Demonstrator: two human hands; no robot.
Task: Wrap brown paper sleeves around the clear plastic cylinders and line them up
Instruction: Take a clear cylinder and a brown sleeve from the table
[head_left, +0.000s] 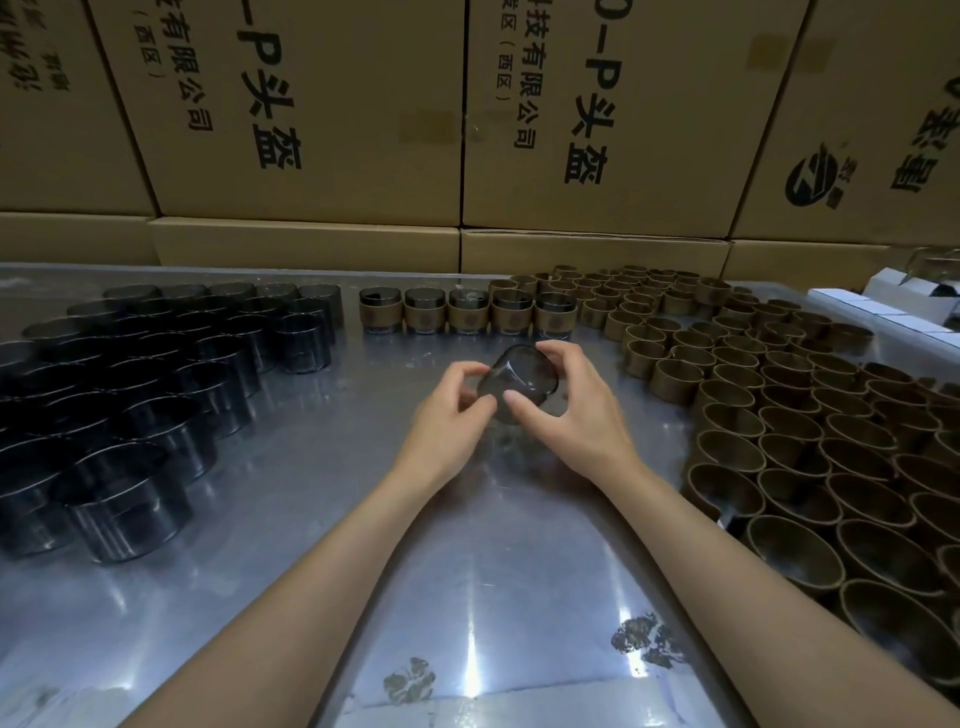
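Observation:
Both hands hold one clear plastic cylinder (522, 376) tilted above the middle of the metal table (311, 519), its open end facing away from me. My left hand (447, 415) pinches its left edge with thumb and fingers. My right hand (566, 400) curls round its right side, thumb across the front. No sleeve shows on it. Behind it, a row of several cylinders wearing brown paper sleeves (470, 312) stands upright. Bare clear cylinders (156, 395) crowd the left side. Empty brown paper sleeves (779, 415) cover the right side.
Large cardboard boxes (311, 130) with black print are stacked along the table's far edge. White flat boxes (904, 306) lie at the far right. Worn patches (644, 639) mark the table's near surface between my forearms.

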